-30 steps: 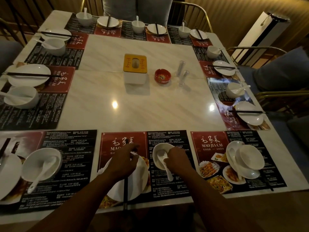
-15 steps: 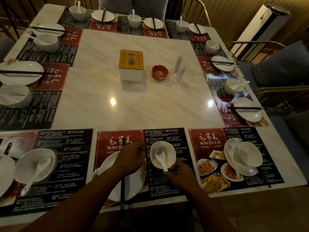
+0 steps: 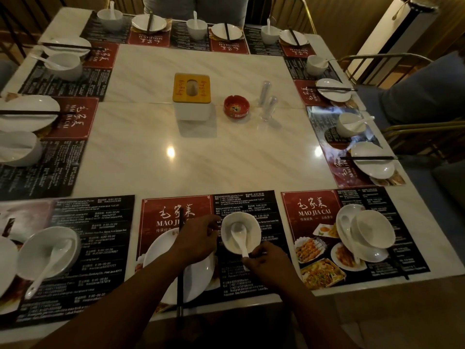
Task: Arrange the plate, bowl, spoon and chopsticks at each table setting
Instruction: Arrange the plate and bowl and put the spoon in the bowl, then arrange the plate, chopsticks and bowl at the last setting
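On the middle near placemat a white plate (image 3: 163, 268) carries dark chopsticks (image 3: 179, 295) that lie along it towards me. My left hand (image 3: 198, 239) rests curled over their far part, fingers close to the left rim of a white bowl (image 3: 253, 229). The bowl stands just right of the plate with a white spoon (image 3: 238, 234) in it. My right hand (image 3: 268, 264) pinches the spoon's handle at the bowl's near rim. On the right placemat a bowl (image 3: 375, 231) and a spoon sit stacked on a plate (image 3: 377, 255).
Set places ring the table. On the left placemat stands a bowl with a spoon (image 3: 47, 251). A tissue box (image 3: 191, 96), a red ashtray (image 3: 236, 107) and two clear shakers (image 3: 268, 104) stand mid-table. A person (image 3: 196, 3) stands at the far side; chairs line the right.
My right hand has drawn back from the bowl's side to the end of the spoon's handle. My left hand stays over the chopsticks on the plate.
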The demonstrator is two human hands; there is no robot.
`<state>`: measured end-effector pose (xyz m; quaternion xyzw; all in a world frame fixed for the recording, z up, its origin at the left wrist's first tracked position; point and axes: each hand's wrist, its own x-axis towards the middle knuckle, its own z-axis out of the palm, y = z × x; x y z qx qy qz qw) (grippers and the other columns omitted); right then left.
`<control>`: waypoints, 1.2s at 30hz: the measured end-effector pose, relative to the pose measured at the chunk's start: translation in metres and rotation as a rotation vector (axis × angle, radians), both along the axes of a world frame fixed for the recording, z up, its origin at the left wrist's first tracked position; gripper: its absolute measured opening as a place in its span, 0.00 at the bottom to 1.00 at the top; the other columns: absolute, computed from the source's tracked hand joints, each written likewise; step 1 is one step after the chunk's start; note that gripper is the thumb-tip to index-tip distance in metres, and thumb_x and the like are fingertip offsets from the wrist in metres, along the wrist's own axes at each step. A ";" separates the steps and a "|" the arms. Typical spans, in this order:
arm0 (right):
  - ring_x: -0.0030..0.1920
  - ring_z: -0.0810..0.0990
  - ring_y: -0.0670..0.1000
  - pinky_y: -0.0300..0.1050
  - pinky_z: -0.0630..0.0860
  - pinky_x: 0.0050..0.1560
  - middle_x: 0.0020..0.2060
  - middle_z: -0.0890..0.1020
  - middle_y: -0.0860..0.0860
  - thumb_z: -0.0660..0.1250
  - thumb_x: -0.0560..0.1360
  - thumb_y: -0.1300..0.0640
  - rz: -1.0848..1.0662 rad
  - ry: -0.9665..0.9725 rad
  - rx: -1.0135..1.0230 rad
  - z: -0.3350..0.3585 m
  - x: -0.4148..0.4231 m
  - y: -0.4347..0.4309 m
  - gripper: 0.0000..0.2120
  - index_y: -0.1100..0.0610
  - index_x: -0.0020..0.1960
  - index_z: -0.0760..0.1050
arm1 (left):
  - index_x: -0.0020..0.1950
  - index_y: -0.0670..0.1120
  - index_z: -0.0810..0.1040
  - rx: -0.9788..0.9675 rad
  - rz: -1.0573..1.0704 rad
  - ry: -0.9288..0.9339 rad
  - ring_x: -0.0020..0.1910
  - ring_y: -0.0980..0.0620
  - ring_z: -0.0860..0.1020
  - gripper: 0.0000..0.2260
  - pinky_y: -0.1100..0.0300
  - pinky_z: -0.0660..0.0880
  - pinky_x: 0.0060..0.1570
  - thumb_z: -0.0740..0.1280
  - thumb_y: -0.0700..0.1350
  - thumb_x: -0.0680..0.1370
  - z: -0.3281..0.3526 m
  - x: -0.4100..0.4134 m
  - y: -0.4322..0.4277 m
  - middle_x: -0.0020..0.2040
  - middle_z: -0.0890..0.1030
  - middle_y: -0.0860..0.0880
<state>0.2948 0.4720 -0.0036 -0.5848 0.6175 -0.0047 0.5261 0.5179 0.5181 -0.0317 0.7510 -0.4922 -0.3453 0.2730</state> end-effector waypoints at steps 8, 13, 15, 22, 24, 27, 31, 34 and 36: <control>0.42 0.78 0.38 0.36 0.73 0.39 0.44 0.80 0.40 0.67 0.78 0.48 0.029 0.013 -0.287 -0.005 -0.016 -0.029 0.07 0.45 0.55 0.74 | 0.68 0.52 0.77 0.036 0.015 -0.015 0.48 0.63 0.78 0.17 0.74 0.69 0.42 0.67 0.42 0.79 0.003 -0.005 0.001 0.57 0.84 0.55; 0.46 0.79 0.40 0.34 0.70 0.42 0.42 0.78 0.37 0.66 0.79 0.51 0.257 0.000 -0.286 -0.017 -0.007 -0.051 0.13 0.45 0.64 0.76 | 0.65 0.53 0.79 0.049 0.032 -0.011 0.49 0.64 0.78 0.16 0.74 0.70 0.45 0.65 0.39 0.79 0.007 -0.012 0.008 0.54 0.84 0.56; 0.41 0.78 0.37 0.30 0.68 0.39 0.38 0.77 0.35 0.67 0.79 0.52 0.289 0.008 -0.312 -0.020 -0.006 -0.056 0.12 0.45 0.61 0.78 | 0.64 0.53 0.80 0.027 0.073 -0.007 0.51 0.63 0.79 0.16 0.71 0.73 0.49 0.65 0.38 0.79 0.009 -0.018 0.010 0.55 0.84 0.56; 0.41 0.78 0.38 0.31 0.69 0.38 0.39 0.79 0.38 0.67 0.78 0.52 0.405 0.014 -0.325 -0.023 -0.010 -0.070 0.11 0.45 0.60 0.79 | 0.65 0.54 0.80 0.040 0.197 0.021 0.55 0.61 0.79 0.17 0.71 0.71 0.51 0.64 0.38 0.80 0.010 -0.037 0.012 0.57 0.83 0.58; 0.40 0.77 0.37 0.29 0.67 0.37 0.39 0.78 0.38 0.67 0.78 0.51 0.448 0.021 -0.331 -0.022 -0.012 -0.074 0.11 0.46 0.60 0.79 | 0.64 0.56 0.80 0.051 0.228 0.021 0.53 0.63 0.79 0.18 0.69 0.73 0.51 0.65 0.38 0.79 0.010 -0.043 0.013 0.56 0.83 0.59; 0.38 0.77 0.37 0.28 0.66 0.36 0.39 0.78 0.39 0.67 0.78 0.50 0.508 0.031 -0.335 -0.022 -0.015 -0.079 0.11 0.46 0.61 0.78 | 0.63 0.57 0.80 0.073 0.283 0.052 0.50 0.65 0.79 0.17 0.62 0.78 0.54 0.68 0.40 0.78 0.010 -0.052 0.015 0.53 0.84 0.60; 0.41 0.78 0.39 0.32 0.69 0.39 0.41 0.79 0.40 0.68 0.78 0.49 0.554 0.017 -0.329 -0.025 -0.017 -0.082 0.12 0.47 0.61 0.78 | 0.64 0.58 0.79 0.083 0.376 0.044 0.47 0.71 0.77 0.17 0.72 0.72 0.45 0.69 0.43 0.78 0.007 -0.062 0.019 0.51 0.82 0.64; 0.43 0.79 0.39 0.32 0.70 0.39 0.44 0.81 0.41 0.67 0.79 0.48 0.577 -0.002 -0.306 -0.026 -0.019 -0.086 0.13 0.47 0.62 0.77 | 0.64 0.58 0.79 0.071 0.408 0.046 0.48 0.69 0.77 0.17 0.71 0.72 0.44 0.69 0.42 0.78 0.008 -0.068 0.021 0.53 0.82 0.63; 0.43 0.78 0.39 0.31 0.70 0.39 0.46 0.82 0.42 0.66 0.79 0.47 0.592 -0.010 -0.305 -0.023 -0.022 -0.090 0.13 0.47 0.63 0.76 | 0.63 0.57 0.80 0.053 0.451 0.059 0.49 0.65 0.78 0.16 0.67 0.75 0.46 0.69 0.41 0.78 0.009 -0.072 0.022 0.54 0.82 0.61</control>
